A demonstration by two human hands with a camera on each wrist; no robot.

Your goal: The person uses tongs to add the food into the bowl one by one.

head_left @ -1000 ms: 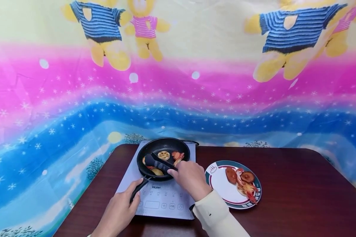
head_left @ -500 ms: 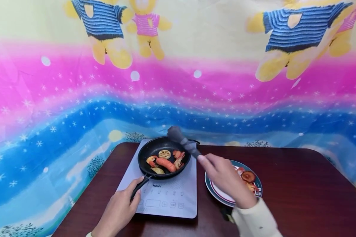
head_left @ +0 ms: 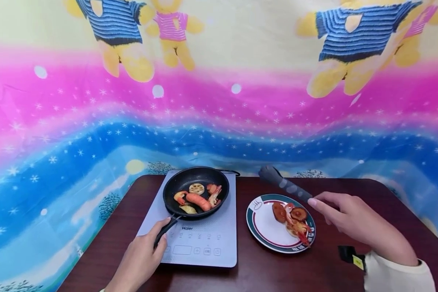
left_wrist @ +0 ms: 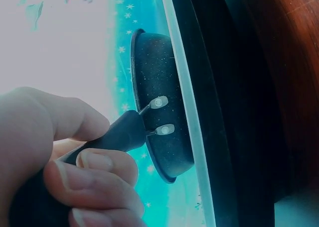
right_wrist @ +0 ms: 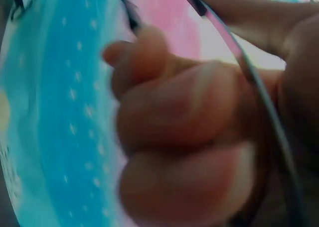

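Note:
My left hand point(head_left: 143, 252) grips the black handle point(head_left: 165, 231) of a frying pan point(head_left: 198, 176); in the left wrist view, the fingers point(left_wrist: 102, 162) curl round the handle below two rivets. Inside the pan lie a pink sausage point(head_left: 198, 201), a lotus root slice point(head_left: 196, 189), a shrimp point(head_left: 180, 197), a yellowish slice point(head_left: 188, 209) and reddish pieces point(head_left: 214, 194). My right hand point(head_left: 357, 221) holds dark tongs point(head_left: 288, 185) in the air, their heads pointing left above the plate's far side. A blurred metal arm of the tongs point(right_wrist: 264, 95) crosses the palm in the right wrist view.
The pan sits on a white induction cooker point(head_left: 200, 257) with a cord behind. Right of it, a green-rimmed plate point(head_left: 264, 229) bears a shrimp point(head_left: 303, 231), a mushroom point(head_left: 298, 214) and a brown piece point(head_left: 279, 211). A printed cloth point(head_left: 219, 101) hangs behind the dark wooden table point(head_left: 350, 194).
My right hand has lifted the tongs out of the pan and swung right, past the plate. The sausage in the pan is uncovered. My left hand keeps its grip on the handle.

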